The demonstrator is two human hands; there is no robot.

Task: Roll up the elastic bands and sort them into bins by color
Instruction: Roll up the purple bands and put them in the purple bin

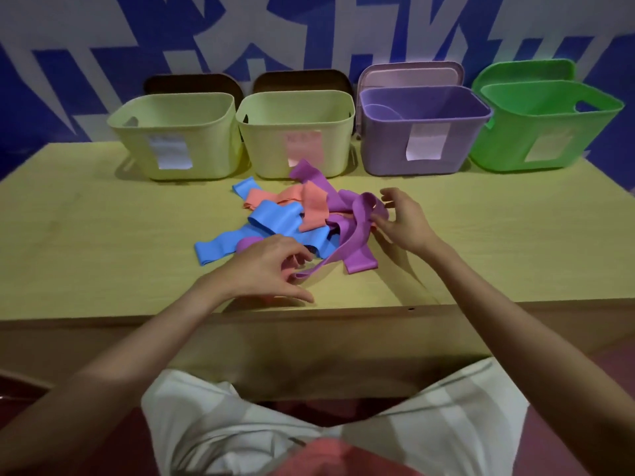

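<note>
A tangled pile of elastic bands lies in the middle of the table: blue bands (275,218), salmon bands (311,204) and purple bands (357,259). One long purple band (343,242) stretches between my hands. My left hand (271,269) pinches its near end low over the table. My right hand (400,219) pinches its far loop at the pile's right side. Behind the pile stand two pale yellow bins (178,108) (295,104), a purple bin (426,111) and a green bin (549,108).
Each bin carries a paper label on its front. Lids lean against the blue and white wall behind the bins. The wooden table (103,218) has bare surface left and right of the pile. Its front edge runs just below my left hand.
</note>
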